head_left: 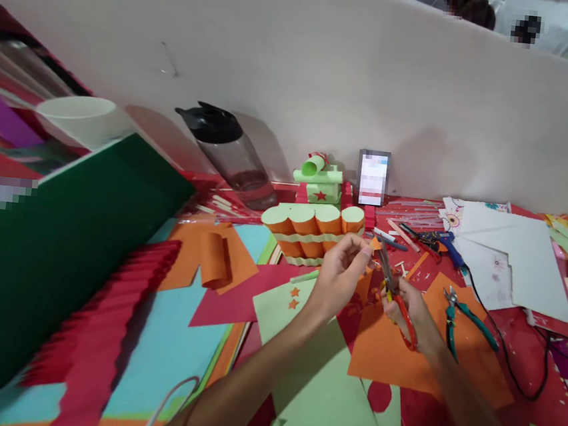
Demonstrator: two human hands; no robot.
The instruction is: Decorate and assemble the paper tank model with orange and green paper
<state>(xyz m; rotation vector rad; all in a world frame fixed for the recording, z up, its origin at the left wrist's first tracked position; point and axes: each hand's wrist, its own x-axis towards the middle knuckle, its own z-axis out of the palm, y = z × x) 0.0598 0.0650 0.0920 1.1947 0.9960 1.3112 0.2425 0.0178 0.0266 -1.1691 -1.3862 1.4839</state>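
Between thumb and fingers my left hand pinches a small piece of orange paper. My right hand grips red-handled scissors, whose blades point up toward that piece. Two small orange paper stars lie on a light green sheet beside my left wrist. Just behind my hands stands an orange and pale green scalloped paper piece. A green paper model tank with a red star sits behind it. Under my right hand lies an orange sheet.
Teal-handled pliers and a blue glue gun with its cord lie at right. A phone leans on the white wall. A bottle stands back left, near a dark green board. White sheets lie far right.
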